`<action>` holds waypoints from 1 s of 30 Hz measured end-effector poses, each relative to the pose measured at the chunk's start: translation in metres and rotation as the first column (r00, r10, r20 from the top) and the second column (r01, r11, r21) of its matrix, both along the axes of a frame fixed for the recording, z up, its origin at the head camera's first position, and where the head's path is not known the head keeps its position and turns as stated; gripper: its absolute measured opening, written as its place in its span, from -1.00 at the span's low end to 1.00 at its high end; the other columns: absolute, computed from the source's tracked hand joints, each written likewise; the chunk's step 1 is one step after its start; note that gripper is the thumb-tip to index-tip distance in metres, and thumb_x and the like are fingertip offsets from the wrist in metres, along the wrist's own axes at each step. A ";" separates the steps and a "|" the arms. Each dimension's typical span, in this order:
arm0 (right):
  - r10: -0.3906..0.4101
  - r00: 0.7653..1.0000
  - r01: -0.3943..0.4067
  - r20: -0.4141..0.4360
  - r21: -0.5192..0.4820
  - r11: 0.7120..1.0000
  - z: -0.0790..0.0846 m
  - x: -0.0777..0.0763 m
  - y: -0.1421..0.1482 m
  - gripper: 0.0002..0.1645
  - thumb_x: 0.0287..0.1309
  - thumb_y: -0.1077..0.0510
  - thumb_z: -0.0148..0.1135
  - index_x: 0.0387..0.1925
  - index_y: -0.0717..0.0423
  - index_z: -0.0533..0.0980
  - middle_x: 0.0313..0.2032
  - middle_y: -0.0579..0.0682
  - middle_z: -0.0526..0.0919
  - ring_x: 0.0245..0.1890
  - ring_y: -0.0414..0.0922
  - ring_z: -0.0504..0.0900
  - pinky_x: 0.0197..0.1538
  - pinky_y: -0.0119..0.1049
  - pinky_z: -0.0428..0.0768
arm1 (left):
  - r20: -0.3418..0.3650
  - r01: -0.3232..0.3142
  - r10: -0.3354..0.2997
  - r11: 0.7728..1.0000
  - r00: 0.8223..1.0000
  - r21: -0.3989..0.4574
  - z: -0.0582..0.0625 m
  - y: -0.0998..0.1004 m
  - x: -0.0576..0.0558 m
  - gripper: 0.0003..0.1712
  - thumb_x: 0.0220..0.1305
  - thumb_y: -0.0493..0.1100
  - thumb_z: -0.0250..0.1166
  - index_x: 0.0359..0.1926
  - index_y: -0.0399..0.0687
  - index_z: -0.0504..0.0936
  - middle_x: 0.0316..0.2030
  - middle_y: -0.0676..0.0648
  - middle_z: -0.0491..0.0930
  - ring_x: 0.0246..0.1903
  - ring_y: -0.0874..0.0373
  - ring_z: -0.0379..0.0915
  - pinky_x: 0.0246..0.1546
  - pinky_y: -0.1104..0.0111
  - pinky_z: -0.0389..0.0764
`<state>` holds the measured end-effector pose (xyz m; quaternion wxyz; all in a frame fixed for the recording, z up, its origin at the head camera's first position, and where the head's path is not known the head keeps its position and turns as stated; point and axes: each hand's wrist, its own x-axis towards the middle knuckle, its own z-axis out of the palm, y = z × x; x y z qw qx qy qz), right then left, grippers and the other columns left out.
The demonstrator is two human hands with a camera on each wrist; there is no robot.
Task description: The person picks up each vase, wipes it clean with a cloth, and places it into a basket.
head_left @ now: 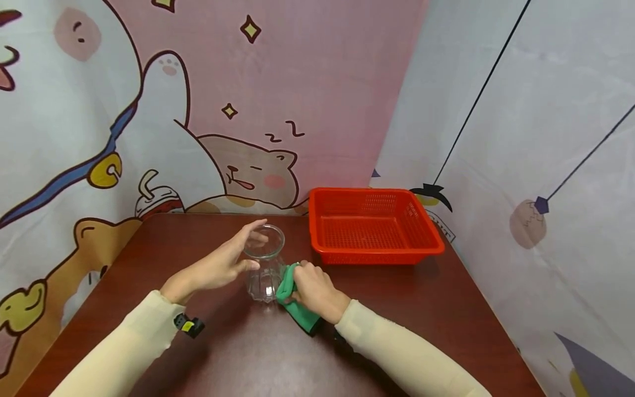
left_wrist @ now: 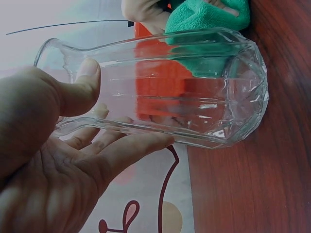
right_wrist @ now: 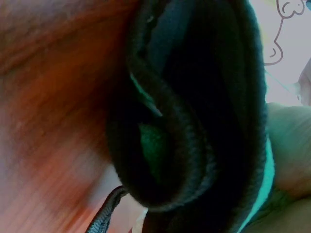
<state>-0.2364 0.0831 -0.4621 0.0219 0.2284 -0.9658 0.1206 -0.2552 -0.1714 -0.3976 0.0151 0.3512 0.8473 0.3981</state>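
A clear glass vase [head_left: 265, 281] with a flared rim and faceted base stands upright on the brown table. My left hand [head_left: 218, 267] holds it round the neck. In the left wrist view the thumb [left_wrist: 80, 90] lies across the near side of the neck, with the fingers behind the glass. My right hand [head_left: 317, 289] grips a folded green cloth [head_left: 302, 315] against the vase's lower right side. The cloth [right_wrist: 233, 121] fills much of the right wrist view, dark and close, hiding most of that hand.
To the right of the vase, at the back of the table [head_left: 421, 309], sits a red plastic basket [head_left: 377, 257] with perforated walls. Behind the table hangs a backdrop [head_left: 337, 110] printed with cartoon animals. A similar printed sheet borders the right side.
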 end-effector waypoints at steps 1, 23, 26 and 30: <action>0.000 1.000 0.000 0.002 -0.002 1.000 0.001 0.000 0.000 -0.63 -0.08 -0.23 0.74 -0.44 -0.11 0.76 -0.35 0.04 0.65 -0.50 -0.01 0.67 -0.48 -0.17 0.69 | 0.006 0.001 -0.001 1.000 1.000 -0.002 0.001 0.000 0.000 0.14 0.38 -0.43 0.39 0.72 0.12 -0.09 0.38 -0.19 0.50 0.39 -0.19 0.49 0.32 -0.15 0.55; 0.002 1.000 -0.002 -0.002 -0.020 1.000 0.000 0.001 0.001 -0.55 -0.15 -0.23 0.78 -0.41 -0.04 0.76 -0.35 0.05 0.63 -0.49 0.00 0.67 -0.44 -0.15 0.72 | 0.016 -0.002 0.002 1.000 1.000 0.006 0.003 0.001 0.001 0.14 0.35 -0.49 0.38 0.71 0.07 -0.07 0.38 -0.20 0.51 0.40 -0.21 0.47 0.34 -0.17 0.52; 0.008 1.000 -0.008 0.006 -0.033 0.999 0.001 0.000 0.001 -0.53 -0.16 -0.23 0.79 -0.45 -0.03 0.73 -0.38 0.04 0.61 -0.52 -0.05 0.63 -0.49 -0.20 0.67 | 0.018 -0.001 0.001 1.000 1.000 0.004 0.003 0.001 0.001 0.14 0.35 -0.49 0.38 0.71 0.07 -0.07 0.38 -0.20 0.50 0.40 -0.22 0.47 0.33 -0.19 0.53; 0.027 1.000 -0.026 0.001 -0.048 0.999 0.001 -0.002 0.002 -0.54 -0.22 -0.24 0.81 -0.52 -0.03 0.75 -0.47 0.00 0.57 -0.57 -0.12 0.57 -0.53 -0.28 0.62 | 0.032 -0.008 0.008 1.000 0.999 0.000 0.003 0.001 0.002 0.15 0.36 -0.48 0.38 0.72 0.13 -0.09 0.38 -0.18 0.50 0.41 -0.19 0.46 0.34 -0.18 0.52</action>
